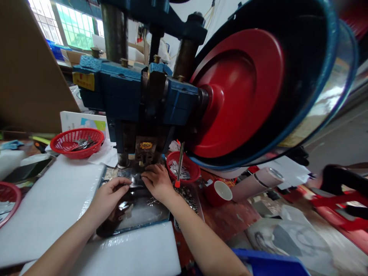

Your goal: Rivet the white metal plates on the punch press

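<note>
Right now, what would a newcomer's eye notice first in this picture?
Probably the huge wheel, red in its middle, at upper right, beside the blue press at upper centre. Below the press, the left hand and right hand are close together; a red basket of grey pieces stands at mid-left.

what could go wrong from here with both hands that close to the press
Pinching: the right hand is right by the press tool, with the left hand close by, so an unexpected stroke might injure either.

Stray bits: loose small pieces lie on the shiny work surface near the right hand and could get in the way.

Knocks: the red mug stands beside the tub of small parts; a bump might tip it.
</note>
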{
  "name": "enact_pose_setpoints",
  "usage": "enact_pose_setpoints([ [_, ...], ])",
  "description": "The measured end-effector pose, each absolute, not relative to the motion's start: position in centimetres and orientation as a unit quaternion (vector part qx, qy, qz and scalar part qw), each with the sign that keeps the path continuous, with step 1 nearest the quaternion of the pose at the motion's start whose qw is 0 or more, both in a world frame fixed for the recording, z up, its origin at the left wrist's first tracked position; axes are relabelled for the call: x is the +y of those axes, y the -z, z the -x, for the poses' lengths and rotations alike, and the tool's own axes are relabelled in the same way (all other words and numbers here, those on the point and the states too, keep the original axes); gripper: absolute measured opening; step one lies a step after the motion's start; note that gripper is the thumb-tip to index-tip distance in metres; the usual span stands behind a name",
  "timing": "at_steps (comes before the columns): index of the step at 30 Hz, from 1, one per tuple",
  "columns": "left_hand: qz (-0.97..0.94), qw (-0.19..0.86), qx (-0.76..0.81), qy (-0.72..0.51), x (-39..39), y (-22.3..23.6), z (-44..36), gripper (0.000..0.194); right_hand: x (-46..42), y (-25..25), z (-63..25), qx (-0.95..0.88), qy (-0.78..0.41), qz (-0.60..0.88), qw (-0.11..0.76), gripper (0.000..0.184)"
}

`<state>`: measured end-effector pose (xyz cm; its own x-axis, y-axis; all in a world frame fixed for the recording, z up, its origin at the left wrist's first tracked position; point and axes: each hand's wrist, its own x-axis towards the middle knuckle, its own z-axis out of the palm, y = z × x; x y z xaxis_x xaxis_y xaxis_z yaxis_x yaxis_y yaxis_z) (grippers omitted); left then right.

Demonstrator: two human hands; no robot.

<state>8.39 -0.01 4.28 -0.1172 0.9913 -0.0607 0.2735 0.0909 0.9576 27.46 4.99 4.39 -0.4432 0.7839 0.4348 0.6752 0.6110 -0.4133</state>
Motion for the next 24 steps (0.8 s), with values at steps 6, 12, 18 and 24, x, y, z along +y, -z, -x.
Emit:
enact_pose_setpoints([
  [6, -0.516, 0.395, 0.593, -0.476, -0.5, -3.7, -7.3, 0.02, 3.1, -3.9, -27.5, -0.829, -0.117, 0.448, 0.313, 0.015],
  [12, -0.567, 0.351, 0.565, -0.486, -0.8, -2.7, -7.3, 0.017, 1.5, -3.3, -27.6, -0.798, -0.18, 0.487, 0.306, 0.019],
  [18, -0.638, 0.28, 0.543, -0.469, -1.2, -1.9, -7.7, 0.015, 1.6, -4.1, -26.2, -0.691, -0.458, 0.434, 0.354, 0.024],
  [24, -0.659, 0.21, 0.563, -0.451, 0.2, -2.9, -7.8, 0.026, 4.3, -4.3, -26.0, -0.713, -0.296, 0.488, 0.407, 0.019],
])
